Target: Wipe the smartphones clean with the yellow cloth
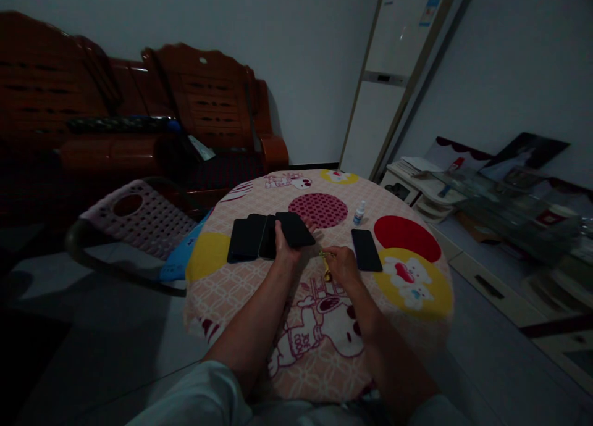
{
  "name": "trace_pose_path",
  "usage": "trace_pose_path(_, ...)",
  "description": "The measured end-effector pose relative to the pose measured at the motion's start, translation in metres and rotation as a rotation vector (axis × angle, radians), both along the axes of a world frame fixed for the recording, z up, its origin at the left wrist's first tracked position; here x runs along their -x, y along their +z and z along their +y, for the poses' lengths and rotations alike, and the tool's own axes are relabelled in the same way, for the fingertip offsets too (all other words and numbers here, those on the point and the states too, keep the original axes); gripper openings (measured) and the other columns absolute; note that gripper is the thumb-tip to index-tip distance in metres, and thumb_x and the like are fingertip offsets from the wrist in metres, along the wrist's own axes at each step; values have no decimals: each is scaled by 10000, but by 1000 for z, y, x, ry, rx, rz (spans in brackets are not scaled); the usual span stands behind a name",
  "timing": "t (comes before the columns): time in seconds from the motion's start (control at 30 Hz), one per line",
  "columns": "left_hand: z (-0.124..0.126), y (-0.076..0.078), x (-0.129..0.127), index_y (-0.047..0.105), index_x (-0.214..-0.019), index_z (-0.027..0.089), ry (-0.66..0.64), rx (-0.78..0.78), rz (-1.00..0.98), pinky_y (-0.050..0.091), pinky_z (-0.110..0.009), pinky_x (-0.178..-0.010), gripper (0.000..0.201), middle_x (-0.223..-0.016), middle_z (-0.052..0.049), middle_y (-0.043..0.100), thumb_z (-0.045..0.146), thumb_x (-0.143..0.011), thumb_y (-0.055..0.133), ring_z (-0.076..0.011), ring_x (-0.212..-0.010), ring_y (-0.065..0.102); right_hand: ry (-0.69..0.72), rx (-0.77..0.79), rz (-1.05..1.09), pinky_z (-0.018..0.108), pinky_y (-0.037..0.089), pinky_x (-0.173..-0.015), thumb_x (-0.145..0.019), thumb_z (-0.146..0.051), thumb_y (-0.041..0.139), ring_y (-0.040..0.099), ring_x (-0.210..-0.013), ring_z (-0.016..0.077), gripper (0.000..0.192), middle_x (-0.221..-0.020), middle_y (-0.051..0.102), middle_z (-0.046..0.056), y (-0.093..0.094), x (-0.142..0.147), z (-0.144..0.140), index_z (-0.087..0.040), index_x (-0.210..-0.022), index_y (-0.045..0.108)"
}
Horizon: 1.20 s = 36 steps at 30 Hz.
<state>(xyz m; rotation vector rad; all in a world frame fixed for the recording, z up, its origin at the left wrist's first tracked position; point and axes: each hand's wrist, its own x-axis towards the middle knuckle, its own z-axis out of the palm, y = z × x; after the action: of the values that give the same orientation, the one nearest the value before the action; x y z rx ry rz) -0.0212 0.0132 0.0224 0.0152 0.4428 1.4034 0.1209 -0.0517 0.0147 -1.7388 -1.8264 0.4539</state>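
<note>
Left hand [283, 246] gripping flat black phone [294, 228], right hand [340, 264] pinching small yellowish cloth [326, 262], patterned round tablecloth [259, 302]

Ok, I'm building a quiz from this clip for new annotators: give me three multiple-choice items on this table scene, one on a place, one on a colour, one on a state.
1. Where does the small bottle stand?
A. on the floor
B. on the tablecloth, beyond the lone phone
C. on the sofa

2. What colour is the circle just right of the lone phone?
A. red
B. green
C. blue

3. What is the left hand doing?
A. lying flat and empty
B. hanging off the table
C. gripping a dark phone

Answers: B, the bottle stands upright on the cloth on the far side of that phone; A, the patch beside it is plainly red; C, the fingers close around the phone's near end, beside the other dark phones.
</note>
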Motion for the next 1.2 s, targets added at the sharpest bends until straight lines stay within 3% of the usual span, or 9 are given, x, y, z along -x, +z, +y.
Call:
trace_pose_path(0.17,-1,0,3,604,-1141,109,-57,-17,61,468,-474,-903,627,-1105,-172,643,620,-852,383,-289,-1088,590,107,70,63,225,478,-728,-853,-319,568,685,-862,183,255,-948,744,67,1,-1,-2,-185,-1002,724)
trace_pose_path(0.27,0,-1,1,593,-1152,95,-84,-46,100,481,-448,-897,646,-1075,-171,656,623,-859,366,-278,-1060,608,21,-17,-78,253,460,-786,-893,-417,510,674,-909,203,329,-972,735,94,6,-3,-5,-196,-1026,714)
trace_pose_path(0.37,0,-2,-3,587,-1148,101,-96,-87,152,505,-428,-866,622,-1021,-157,672,607,-877,345,-263,-1000,637,-98,-142,-129,269,445,-828,-931,-390,436,669,-912,204,353,-963,729,112,8,-7,-5,-186,-1043,700)
trace_pose_path(0.5,-5,-6,-15,605,-1089,98,-166,-105,270,533,-392,-807,588,-943,-153,685,588,-891,346,-245,-909,665,-91,-284,145,262,485,-759,-889,-387,495,664,-794,184,359,-888,722,90,6,-7,1,-164,-1107,672)
trace_pose_path(0.6,-14,-6,-27,623,-1023,98,-245,-80,336,546,-362,-749,598,-879,-146,688,628,-852,405,-241,-858,672,-41,-292,374,262,520,-698,-819,-393,591,650,-735,163,401,-935,702,78,3,-1,3,-177,-1151,651)
trace_pose_path(0.8,-30,1,-43,625,-989,149,-138,-71,503,536,-281,-630,479,-726,-53,664,584,-822,513,-189,-721,668,97,-96,664,321,534,-804,-693,-406,733,647,-915,192,689,-1122,661,86,3,7,2,-213,-1318,517)
trace_pose_path(0.97,-36,1,-47,612,-960,162,-152,-131,543,514,-269,-591,582,-673,-36,637,698,-762,496,-178,-659,652,125,26,908,345,510,-881,-632,-366,786,648,-984,208,818,-1175,642,92,4,6,4,-217,-1365,455)
trace_pose_path(1.07,-36,-3,-49,611,-1009,187,-156,-182,593,517,-275,-645,598,-745,-42,658,710,-737,517,-187,-745,659,140,36,1045,334,493,-915,-631,-351,785,638,-1022,206,766,-1167,649,65,2,7,5,-228,-1329,493)
trace_pose_path(1.2,-33,-8,-49,612,-1102,239,-160,-253,595,492,-296,-846,435,-963,-50,678,547,-797,581,-200,-1032,611,155,12,1155,341,501,-894,-657,-332,756,646,-994,209,705,-1106,679,53,3,8,5,-223,-1307,506)
